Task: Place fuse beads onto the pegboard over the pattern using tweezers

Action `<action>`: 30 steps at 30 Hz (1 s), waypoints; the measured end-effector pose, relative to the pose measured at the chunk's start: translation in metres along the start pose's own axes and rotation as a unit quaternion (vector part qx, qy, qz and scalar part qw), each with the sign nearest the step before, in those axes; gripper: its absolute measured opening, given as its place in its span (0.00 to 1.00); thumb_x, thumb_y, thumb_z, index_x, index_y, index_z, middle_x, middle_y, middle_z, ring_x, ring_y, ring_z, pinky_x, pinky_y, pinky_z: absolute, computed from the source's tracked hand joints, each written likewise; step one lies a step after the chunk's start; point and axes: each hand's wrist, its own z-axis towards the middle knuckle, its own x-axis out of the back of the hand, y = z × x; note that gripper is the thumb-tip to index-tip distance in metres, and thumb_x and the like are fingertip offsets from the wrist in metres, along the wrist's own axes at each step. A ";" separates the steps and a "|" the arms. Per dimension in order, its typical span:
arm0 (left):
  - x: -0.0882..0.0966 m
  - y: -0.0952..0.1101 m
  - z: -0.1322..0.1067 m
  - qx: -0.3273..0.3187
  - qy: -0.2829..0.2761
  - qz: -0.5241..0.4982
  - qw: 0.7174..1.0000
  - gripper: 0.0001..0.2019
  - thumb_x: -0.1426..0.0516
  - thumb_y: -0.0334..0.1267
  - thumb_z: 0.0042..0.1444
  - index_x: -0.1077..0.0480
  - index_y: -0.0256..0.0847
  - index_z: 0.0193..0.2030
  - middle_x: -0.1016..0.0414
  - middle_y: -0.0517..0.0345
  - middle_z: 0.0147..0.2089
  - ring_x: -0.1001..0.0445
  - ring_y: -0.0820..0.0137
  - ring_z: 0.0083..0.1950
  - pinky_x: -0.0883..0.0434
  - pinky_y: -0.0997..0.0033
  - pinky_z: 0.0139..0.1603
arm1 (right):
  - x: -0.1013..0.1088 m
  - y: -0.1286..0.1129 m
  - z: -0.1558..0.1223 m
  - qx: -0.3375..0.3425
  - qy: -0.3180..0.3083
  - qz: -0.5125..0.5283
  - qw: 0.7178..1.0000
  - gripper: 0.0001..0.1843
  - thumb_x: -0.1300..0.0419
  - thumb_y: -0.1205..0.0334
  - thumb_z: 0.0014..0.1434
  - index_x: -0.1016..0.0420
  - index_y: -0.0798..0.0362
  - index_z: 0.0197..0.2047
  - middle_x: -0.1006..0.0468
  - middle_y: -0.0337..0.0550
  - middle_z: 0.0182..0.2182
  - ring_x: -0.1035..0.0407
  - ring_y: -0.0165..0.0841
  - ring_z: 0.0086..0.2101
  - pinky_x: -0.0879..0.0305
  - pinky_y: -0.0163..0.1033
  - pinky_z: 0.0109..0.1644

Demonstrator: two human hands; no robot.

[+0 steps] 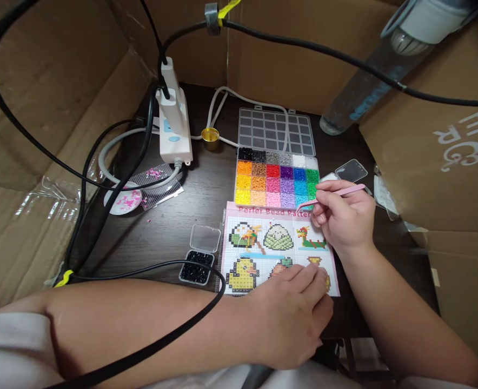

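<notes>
My right hand (342,213) is closed on pink tweezers (350,190), held near the front right corner of the bead box. Their bent tip is over the top edge of the pattern sheet (259,251), which has pixel pictures of a duck, a dragon and others. My left hand (291,310) lies across the sheet's lower right, fingers stretched out and covering part of the pictures. Some beads appear to lie on the sheet, within a clear pegboard whose edge shows at left. The bead box (277,178) holds many colours in compartments, its clear lid (279,131) folded back.
A small open case of black beads (197,267) sits left of the sheet. Farther left are a white dish with pink beads (122,199) and a power strip (174,129). A gold cup (210,138) stands behind. Black cables (174,265) cross over my left forearm; cardboard walls surround the table.
</notes>
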 end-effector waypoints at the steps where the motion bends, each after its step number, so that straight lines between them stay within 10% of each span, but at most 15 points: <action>1: 0.000 0.000 0.000 0.000 0.001 0.000 1.000 0.25 0.48 0.52 0.61 0.32 0.33 0.56 0.40 0.36 0.64 0.39 0.51 0.63 0.39 0.56 0.56 | 0.000 0.000 0.000 -0.001 0.000 0.000 1.000 0.06 0.36 0.68 0.49 0.27 0.53 0.33 0.31 0.31 0.12 0.43 0.25 0.10 0.46 0.31 0.11; 30: 0.002 0.001 -0.001 -0.001 -0.006 -0.007 1.000 0.25 0.49 0.51 0.61 0.33 0.32 0.56 0.40 0.36 0.64 0.40 0.52 0.63 0.39 0.57 0.56 | -0.004 0.005 -0.001 0.015 -0.015 -0.006 1.000 0.04 0.36 0.67 0.52 0.27 0.53 0.34 0.31 0.31 0.13 0.42 0.24 0.11 0.45 0.30 0.12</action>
